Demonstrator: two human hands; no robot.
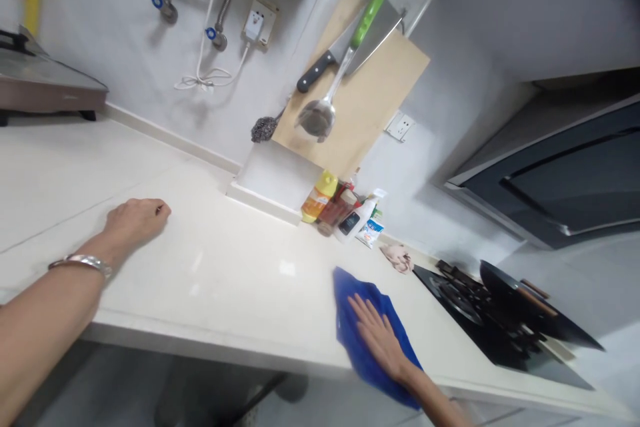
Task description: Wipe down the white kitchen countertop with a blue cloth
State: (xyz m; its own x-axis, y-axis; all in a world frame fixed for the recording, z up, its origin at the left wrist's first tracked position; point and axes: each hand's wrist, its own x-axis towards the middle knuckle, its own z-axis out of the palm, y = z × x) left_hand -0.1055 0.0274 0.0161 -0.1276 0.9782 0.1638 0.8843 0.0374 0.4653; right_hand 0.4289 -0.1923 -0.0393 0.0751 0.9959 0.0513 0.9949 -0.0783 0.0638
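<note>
My right hand [379, 333] lies flat with its fingers stretched out on a blue cloth [350, 287]. The cloth is spread on the white countertop [240, 267], and its near end reaches over the front edge. Over on the left, my left hand [137, 217] rests on the counter as a loose fist, with a silver bracelet on the wrist. Nothing shows in its curled fingers.
A gas stove [480, 327] with a wok [530, 300] stands at the right. Bottles [320, 197] and a crumpled rag [399, 257] sit by the wall. A cutting board [380, 87], cleaver [383, 30] and spatula [317, 119] hang above. A brown appliance [50, 83] is far left.
</note>
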